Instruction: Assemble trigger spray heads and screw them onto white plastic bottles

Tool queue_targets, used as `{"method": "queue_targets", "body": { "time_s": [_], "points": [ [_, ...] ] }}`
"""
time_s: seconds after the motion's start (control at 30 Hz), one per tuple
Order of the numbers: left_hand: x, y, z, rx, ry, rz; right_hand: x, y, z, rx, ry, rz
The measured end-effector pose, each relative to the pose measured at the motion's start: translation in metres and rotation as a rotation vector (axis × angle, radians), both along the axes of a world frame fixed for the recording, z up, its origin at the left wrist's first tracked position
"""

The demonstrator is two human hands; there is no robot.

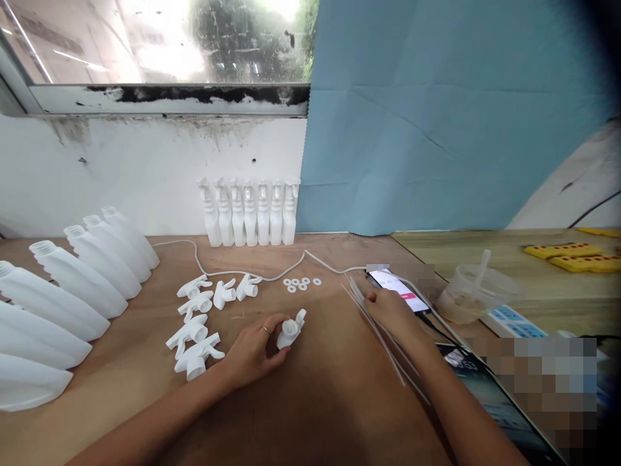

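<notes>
My left hand grips a white spray trigger head just above the brown table. My right hand rests on a bundle of thin white dip tubes, fingers at their far ends, beside a phone with a lit screen. Several loose trigger heads lie left of my left hand. Several small white washers lie further back.
Several open white bottles lie in a row at the left. Assembled spray bottles stand against the back wall. A white cable crosses the table. A clear cup and a power strip sit at the right.
</notes>
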State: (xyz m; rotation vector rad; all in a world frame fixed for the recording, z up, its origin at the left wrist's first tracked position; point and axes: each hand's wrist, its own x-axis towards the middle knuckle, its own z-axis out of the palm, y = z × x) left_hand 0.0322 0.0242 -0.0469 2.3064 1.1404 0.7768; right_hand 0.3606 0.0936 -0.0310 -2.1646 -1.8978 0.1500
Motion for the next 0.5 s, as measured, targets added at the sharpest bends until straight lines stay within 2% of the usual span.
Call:
{"method": "queue_targets", "body": {
  "time_s": [0.13,0.23,0.33,0.43,0.5],
  "points": [
    [0.0,-0.001,0.002,-0.085,-0.06,-0.006,-0.001,-0.001,0.006,0.084,0.026,-0.042],
    [0.0,-0.001,0.004,-0.101,-0.081,-0.01,-0.001,-0.002,0.015,0.304,0.21,0.014],
    [0.0,-0.002,0.005,-0.11,-0.094,-0.018,0.0,-0.005,0.03,0.531,0.688,0.112],
    [0.0,-0.002,0.006,-0.111,-0.105,-0.027,-0.002,-0.008,0.045,0.584,1.227,0.208],
    [0.001,-0.001,0.005,-0.112,-0.109,-0.029,-0.008,-0.01,0.051,0.602,1.41,0.238]
  ]
}}
